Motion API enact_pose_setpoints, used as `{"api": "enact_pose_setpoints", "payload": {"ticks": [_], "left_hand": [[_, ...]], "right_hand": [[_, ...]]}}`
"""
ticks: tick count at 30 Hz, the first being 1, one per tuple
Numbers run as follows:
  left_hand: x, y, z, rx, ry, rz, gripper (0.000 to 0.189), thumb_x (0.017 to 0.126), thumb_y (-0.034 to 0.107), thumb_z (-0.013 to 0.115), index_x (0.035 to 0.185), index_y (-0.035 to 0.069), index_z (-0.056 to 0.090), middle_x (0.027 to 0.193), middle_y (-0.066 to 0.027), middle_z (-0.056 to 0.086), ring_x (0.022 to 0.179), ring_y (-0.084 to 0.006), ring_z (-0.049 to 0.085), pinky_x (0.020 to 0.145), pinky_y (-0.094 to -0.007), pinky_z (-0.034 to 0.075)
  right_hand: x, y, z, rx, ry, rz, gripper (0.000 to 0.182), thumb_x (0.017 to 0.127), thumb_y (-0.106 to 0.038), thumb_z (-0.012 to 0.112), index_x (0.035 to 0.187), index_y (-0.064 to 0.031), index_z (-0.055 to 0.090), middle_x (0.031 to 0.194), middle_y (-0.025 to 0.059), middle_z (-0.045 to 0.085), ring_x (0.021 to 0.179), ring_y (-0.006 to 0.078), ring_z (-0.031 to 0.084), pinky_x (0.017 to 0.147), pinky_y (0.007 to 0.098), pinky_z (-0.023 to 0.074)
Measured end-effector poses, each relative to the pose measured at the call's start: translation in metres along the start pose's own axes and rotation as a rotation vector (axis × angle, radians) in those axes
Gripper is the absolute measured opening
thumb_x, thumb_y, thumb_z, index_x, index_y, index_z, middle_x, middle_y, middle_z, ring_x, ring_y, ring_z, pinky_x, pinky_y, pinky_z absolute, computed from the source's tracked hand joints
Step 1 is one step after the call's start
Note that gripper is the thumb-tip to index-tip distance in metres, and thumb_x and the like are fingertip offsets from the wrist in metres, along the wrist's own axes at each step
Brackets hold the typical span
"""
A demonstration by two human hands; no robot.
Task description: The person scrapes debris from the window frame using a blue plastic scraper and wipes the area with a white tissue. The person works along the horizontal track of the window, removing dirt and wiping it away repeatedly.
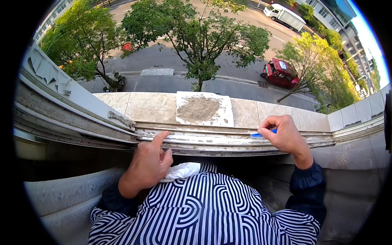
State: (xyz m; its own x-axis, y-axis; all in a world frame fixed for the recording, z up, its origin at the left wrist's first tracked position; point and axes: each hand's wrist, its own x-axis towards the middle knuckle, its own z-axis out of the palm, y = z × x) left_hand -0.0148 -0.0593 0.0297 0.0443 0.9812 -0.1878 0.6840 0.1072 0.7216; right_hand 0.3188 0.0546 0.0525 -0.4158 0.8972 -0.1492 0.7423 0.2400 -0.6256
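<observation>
My right hand (283, 134) pinches a small blue tool (269, 133), its thin tip at the sliding-window track (211, 139). Most of that tool is hidden by the fingers, so its exact kind is unclear. My left hand (147, 165) points its index finger at the left part of the track, the other fingers curled. A crumpled white tissue (183, 170) sticks out from under this hand, apparently held in the curled fingers. Pale residue streaks the track's grooves. Beyond it, a white cloth or paper sheet (226, 114) covered with grey-brown dirt (197, 108) lies on the tiled outer ledge (150, 107).
A window sash frame (76, 95) with torn film stands at the left. Tiled wall (356, 113) bounds the right side. Past the ledge's outer edge is a drop to a street with trees (199, 39), a red vehicle (280, 73) and a white truck (284, 16). Pale curtains (73, 193) hang inside.
</observation>
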Motion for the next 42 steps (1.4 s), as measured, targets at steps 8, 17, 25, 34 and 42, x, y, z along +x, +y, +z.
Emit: {"api": "enact_pose_setpoints", "payload": {"ticks": [8,17,25,34,42], "left_hand": [[0.005,0.002,-0.006,-0.008,-0.073,0.015,0.046,0.084,0.007,0.06,0.124,-0.015,0.05,0.059,-0.0196,0.061,0.051,-0.031,0.062,0.056,-0.0395,0.049],[0.012,0.003,-0.016,-0.005,-0.201,-0.038,0.047,0.086,0.01,0.058,0.126,-0.013,0.048,0.063,-0.0212,0.063,0.057,-0.0329,0.064,0.061,-0.0396,0.051],[0.011,-0.002,-0.015,0.095,-0.202,0.021,0.047,0.085,0.013,0.056,0.127,-0.008,0.049,0.072,-0.0244,0.065,0.069,-0.0407,0.065,0.071,-0.047,0.052],[0.009,-0.007,-0.007,-0.042,-0.122,0.156,0.051,0.085,0.005,0.055,0.133,-0.009,0.044,0.058,-0.0169,0.061,0.046,-0.0257,0.058,0.051,-0.0367,0.046],[0.001,-0.001,-0.015,-0.076,-0.087,0.032,0.046,0.086,0.006,0.057,0.127,-0.014,0.048,0.062,-0.0204,0.063,0.053,-0.0317,0.063,0.058,-0.0392,0.051]], "right_hand": [[-0.012,0.001,0.045,0.07,0.273,-0.018,0.011,0.08,-0.008,0.07,0.078,0.0011,0.066,0.069,0.016,0.066,0.059,0.0258,0.064,0.058,0.033,0.0497],[0.018,-0.039,0.087,0.197,0.235,-0.101,0.012,0.081,-0.01,0.07,0.078,0.0006,0.067,0.069,0.0158,0.067,0.06,0.0258,0.065,0.058,0.0336,0.0503],[0.052,-0.083,0.13,0.159,0.15,-0.28,0.011,0.082,-0.01,0.07,0.08,0.0007,0.067,0.07,0.0144,0.068,0.06,0.0239,0.066,0.058,0.0331,0.0506],[0.061,-0.099,0.135,0.327,0.136,-0.301,0.01,0.08,-0.009,0.069,0.077,-0.0015,0.064,0.071,0.016,0.066,0.063,0.0323,0.065,0.06,0.0381,0.051],[0.052,-0.053,0.069,0.046,0.2,-0.371,0.009,0.081,-0.011,0.07,0.081,-0.0022,0.068,0.071,0.015,0.066,0.063,0.0264,0.066,0.06,0.0335,0.0509]]}}
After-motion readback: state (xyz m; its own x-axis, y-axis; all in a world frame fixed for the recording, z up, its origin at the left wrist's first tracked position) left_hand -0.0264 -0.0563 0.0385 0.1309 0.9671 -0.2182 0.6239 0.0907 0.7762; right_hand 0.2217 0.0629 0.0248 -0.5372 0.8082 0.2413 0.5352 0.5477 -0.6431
